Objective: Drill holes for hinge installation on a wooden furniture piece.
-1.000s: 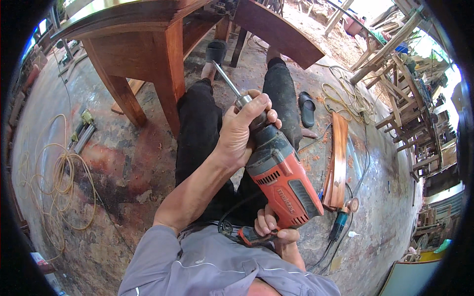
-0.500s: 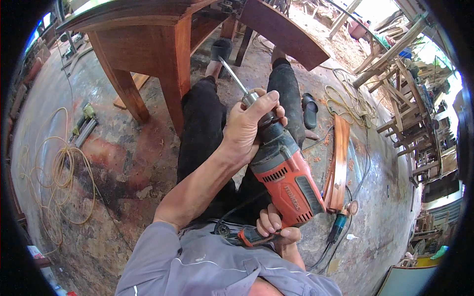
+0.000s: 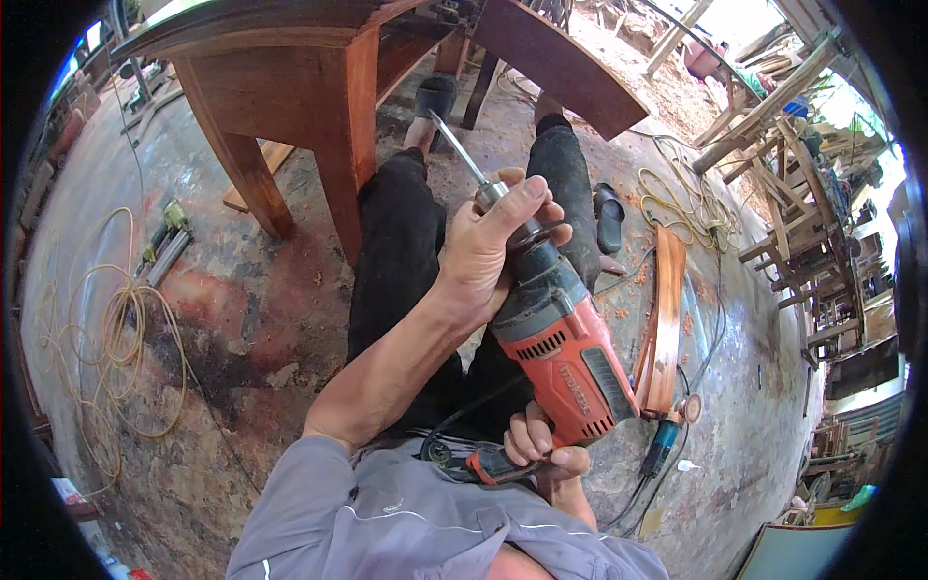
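Note:
An orange and black corded drill (image 3: 551,338) lies diagonally in front of my body, a long thin steel bit (image 3: 457,150) pointing up and away. My left hand (image 3: 503,227) grips the metal chuck (image 3: 491,195) near its front, thumb across it and fingertips curling round the far side. My right hand (image 3: 543,445) is closed on the drill's handle at the lower end, beside its black cord. Beyond the bit are my outstretched legs in dark trousers (image 3: 561,184) and the legs of a reddish wooden piece of furniture (image 3: 338,155).
A curved board (image 3: 556,68) juts from the furniture. On the floor (image 3: 242,406) lie coiled yellow hoses (image 3: 135,329), a nail gun (image 3: 169,246), a black sandal (image 3: 607,217), wooden strips (image 3: 660,319) and an angle grinder (image 3: 667,440). Wooden frames (image 3: 802,232) stand at the right.
The drill and both hands have shifted slightly up and right in view over the last second, along with the background. The fingers of my left hand look slightly looser round the chuck.

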`<act>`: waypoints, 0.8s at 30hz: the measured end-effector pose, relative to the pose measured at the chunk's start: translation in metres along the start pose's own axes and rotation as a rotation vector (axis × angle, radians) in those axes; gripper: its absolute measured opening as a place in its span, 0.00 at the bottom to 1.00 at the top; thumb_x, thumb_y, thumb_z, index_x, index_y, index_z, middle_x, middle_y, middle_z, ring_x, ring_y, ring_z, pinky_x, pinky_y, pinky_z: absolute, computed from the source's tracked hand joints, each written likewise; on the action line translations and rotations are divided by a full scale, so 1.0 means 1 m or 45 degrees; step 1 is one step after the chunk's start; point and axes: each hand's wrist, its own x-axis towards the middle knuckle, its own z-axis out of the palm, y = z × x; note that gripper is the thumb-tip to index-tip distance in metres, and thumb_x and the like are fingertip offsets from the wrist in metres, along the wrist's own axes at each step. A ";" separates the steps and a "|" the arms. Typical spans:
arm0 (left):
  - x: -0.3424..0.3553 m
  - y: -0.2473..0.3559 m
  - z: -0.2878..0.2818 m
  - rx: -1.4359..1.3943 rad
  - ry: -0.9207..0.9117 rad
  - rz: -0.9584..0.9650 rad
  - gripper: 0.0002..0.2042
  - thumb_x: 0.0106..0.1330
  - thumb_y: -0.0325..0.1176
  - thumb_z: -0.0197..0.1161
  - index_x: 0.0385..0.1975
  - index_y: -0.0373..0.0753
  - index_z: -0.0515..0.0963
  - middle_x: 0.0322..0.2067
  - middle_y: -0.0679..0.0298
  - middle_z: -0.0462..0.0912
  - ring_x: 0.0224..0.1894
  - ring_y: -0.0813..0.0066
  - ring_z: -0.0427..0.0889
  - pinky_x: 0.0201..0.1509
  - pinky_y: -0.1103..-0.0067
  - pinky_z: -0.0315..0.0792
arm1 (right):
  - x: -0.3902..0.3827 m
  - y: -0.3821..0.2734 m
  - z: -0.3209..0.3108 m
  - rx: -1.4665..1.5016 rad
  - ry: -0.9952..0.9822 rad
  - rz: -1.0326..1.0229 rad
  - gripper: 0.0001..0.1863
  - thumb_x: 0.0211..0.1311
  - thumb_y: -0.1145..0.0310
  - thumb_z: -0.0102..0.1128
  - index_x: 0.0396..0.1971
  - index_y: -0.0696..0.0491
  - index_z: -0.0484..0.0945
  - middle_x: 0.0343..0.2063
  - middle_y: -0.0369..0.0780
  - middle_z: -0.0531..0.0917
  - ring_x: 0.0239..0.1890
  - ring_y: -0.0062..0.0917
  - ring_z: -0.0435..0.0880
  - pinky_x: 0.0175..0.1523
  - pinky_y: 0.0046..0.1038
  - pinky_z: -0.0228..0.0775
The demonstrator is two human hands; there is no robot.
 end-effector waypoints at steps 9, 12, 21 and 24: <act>-0.001 0.006 -0.002 0.224 -0.036 -0.052 0.07 0.66 0.29 0.64 0.32 0.41 0.71 0.28 0.68 0.73 0.29 0.80 0.76 0.38 0.74 0.79 | -0.005 0.001 -0.001 -0.103 0.088 0.059 0.44 0.43 0.68 0.66 0.64 0.61 0.60 0.28 0.36 0.73 0.27 0.21 0.71 0.30 0.24 0.69; -0.002 0.003 0.002 0.029 -0.058 0.001 0.16 0.64 0.29 0.68 0.44 0.38 0.66 0.29 0.60 0.80 0.27 0.75 0.81 0.36 0.76 0.80 | -0.003 0.003 -0.003 0.034 0.045 -0.004 0.44 0.44 0.69 0.65 0.65 0.60 0.59 0.25 0.33 0.71 0.26 0.20 0.70 0.30 0.24 0.69; -0.002 0.010 0.006 0.238 -0.040 -0.026 0.10 0.65 0.27 0.65 0.35 0.39 0.67 0.25 0.64 0.76 0.26 0.77 0.80 0.35 0.76 0.80 | -0.002 0.002 -0.003 -0.061 0.126 0.027 0.25 0.41 0.65 0.68 0.40 0.59 0.71 0.30 0.37 0.73 0.26 0.21 0.72 0.30 0.24 0.70; 0.001 0.011 0.006 0.217 -0.053 -0.024 0.11 0.66 0.31 0.66 0.35 0.38 0.69 0.24 0.64 0.76 0.27 0.77 0.80 0.35 0.76 0.80 | 0.002 0.000 -0.001 -0.213 0.181 0.041 0.27 0.39 0.62 0.68 0.40 0.59 0.71 0.27 0.37 0.73 0.26 0.22 0.72 0.30 0.23 0.70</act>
